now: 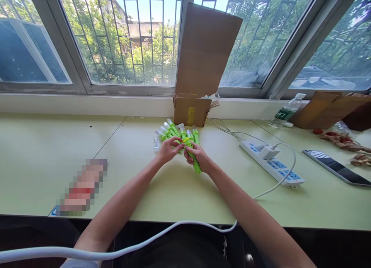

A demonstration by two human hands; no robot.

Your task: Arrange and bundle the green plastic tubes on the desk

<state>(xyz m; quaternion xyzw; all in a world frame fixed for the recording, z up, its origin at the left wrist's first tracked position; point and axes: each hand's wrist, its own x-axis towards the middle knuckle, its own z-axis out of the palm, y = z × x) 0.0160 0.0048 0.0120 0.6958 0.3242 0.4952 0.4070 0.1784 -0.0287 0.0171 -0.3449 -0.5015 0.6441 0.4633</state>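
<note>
My right hand (199, 156) is wrapped round a bright green tube-shaped handle (197, 167), its lower end sticking out below the fingers. At its upper end shows a thin yellow piece (186, 140). My left hand (169, 149) pinches with thumb and fingertips right beside that end; what lies between them is too small to make out. Just beyond my hands lies a cluster of several similar green tubes with clear caps (171, 125), partly hidden by the hands. A loose clear cap (156, 143) stands to their left.
Behind the cluster, an open cardboard box (189, 111) stands against the windowsill. To the right are a white power strip (272, 163) with cables, a phone (336, 167), a water bottle (286, 111) and wooden pieces (339, 138). A white cable (162, 234) crosses before me. A blurred item (84, 187) lies left.
</note>
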